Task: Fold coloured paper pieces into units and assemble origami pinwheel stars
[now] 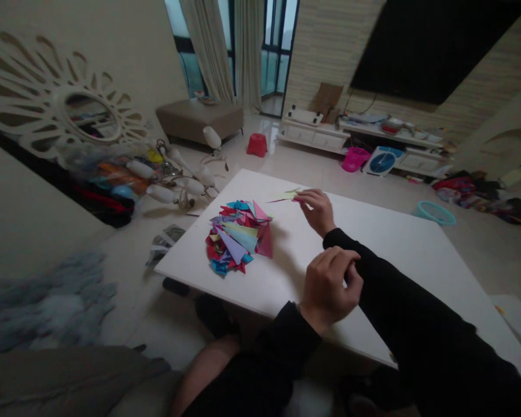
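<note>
Over the far part of the white table [286,284], my right hand [316,211] pinches a thin paper plane [286,197], light green and pink, its point toward the left. My left hand [332,284] is closer to me, above the table's front edge. Its fingers are curled together beside my right sleeve; whether anything sits in them is hidden. Left of both hands lies a heap of folded coloured papers [238,234] in blue, red, pink, purple and pale green, several of them pointed like paper planes.
A chandelier [186,179] and bagged items stand on the floor beyond the table's left corner. A red stool [257,145], a pink bucket [355,159] and a fan [381,162] are farther off. A turquoise basket [436,213] is behind the table's right end.
</note>
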